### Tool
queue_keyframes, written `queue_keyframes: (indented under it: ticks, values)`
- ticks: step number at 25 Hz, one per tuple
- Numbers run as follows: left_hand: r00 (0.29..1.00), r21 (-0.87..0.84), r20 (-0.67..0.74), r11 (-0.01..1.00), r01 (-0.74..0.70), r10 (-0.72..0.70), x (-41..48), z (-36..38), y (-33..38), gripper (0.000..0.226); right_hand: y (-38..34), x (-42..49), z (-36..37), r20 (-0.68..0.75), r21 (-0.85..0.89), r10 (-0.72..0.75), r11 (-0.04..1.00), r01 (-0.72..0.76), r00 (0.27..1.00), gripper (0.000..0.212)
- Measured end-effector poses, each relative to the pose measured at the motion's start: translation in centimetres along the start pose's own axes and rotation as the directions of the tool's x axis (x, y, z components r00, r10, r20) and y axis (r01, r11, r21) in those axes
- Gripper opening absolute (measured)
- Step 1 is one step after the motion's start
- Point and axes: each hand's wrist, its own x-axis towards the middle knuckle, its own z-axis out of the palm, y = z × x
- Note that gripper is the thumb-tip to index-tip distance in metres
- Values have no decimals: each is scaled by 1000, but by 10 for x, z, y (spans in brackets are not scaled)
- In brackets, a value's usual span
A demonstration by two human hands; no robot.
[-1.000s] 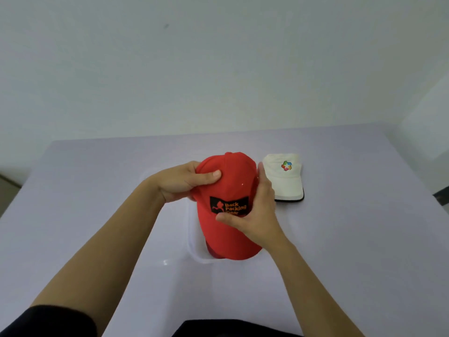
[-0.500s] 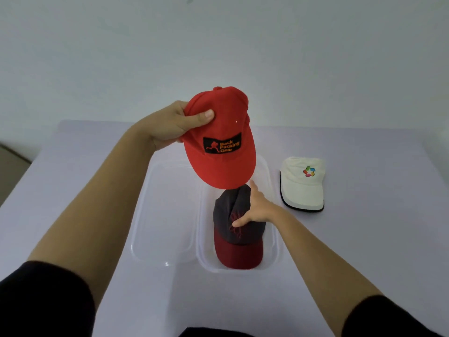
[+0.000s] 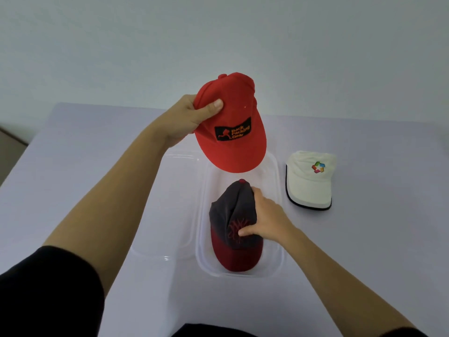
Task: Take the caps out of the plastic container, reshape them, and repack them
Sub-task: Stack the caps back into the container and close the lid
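My left hand (image 3: 187,120) holds a bright red cap (image 3: 233,122) with a black logo patch by its crown, up in the air above the clear plastic container (image 3: 274,268). Inside that container lies a dark grey cap with a maroon brim (image 3: 230,222), its crown crumpled. My right hand (image 3: 264,217) closes around the right side of the grey crown, thumb on the red embroidery. A white cap (image 3: 309,183) with a coloured logo and dark-edged brim lies flat on the table to the right of the container.
A clear plastic lid (image 3: 170,205) lies flat just left of the container, partly under my left forearm. Everything sits on a pale lilac table (image 3: 376,239); a plain wall rises behind its far edge.
My left hand lifted the red cap out of the container and up. My right hand let go of it, dropped into the container and took hold of the grey cap's crown.
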Motion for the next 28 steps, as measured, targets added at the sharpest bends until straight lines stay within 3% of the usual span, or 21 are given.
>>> queue_keyframes:
  ticks: [2, 5, 10, 14, 16, 18, 21, 24, 28]
  values:
    - [1000, -14, 5, 1000, 20, -20, 5, 7, -10, 19, -3, -14, 3, -92, -160, -43, 987, 28, 995, 118]
    - [980, 93, 150, 989, 119, -132, 8, 23, -29, 23, -12, -32, 8, -198, -269, -116, 961, 60, 973, 118]
    - [806, 244, 413, 904, 352, -425, 2, 48, -75, 26, -13, -53, 28, -412, -428, -277, 900, 84, 868, 120]
    - [664, 327, 505, 834, 444, -552, -4, 64, -117, 53, -16, -59, 33, -450, -410, -206, 912, 3, 869, 119]
    - [645, 320, 490, 809, 493, -587, -7, 70, -132, 71, -17, -55, 24, -373, -346, -118, 938, -20, 920, 122]
    - [679, 254, 448, 811, 528, -582, -8, 73, -136, 72, -12, -44, 15, -216, -210, -23, 977, -23, 976, 123]
    - [767, 148, 326, 831, 537, -553, -7, 75, -131, 61, 1, -22, 6, -98, -84, 47, 995, -56, 994, 126]
    - [855, 58, 200, 877, 478, -479, -13, 74, -132, 59, 8, -6, 6, -80, -46, 47, 998, -50, 996, 129]
    - [916, 126, 152, 927, 354, -370, -27, 78, -129, 57, 17, 0, -1, -128, -89, 14, 996, -26, 992, 135]
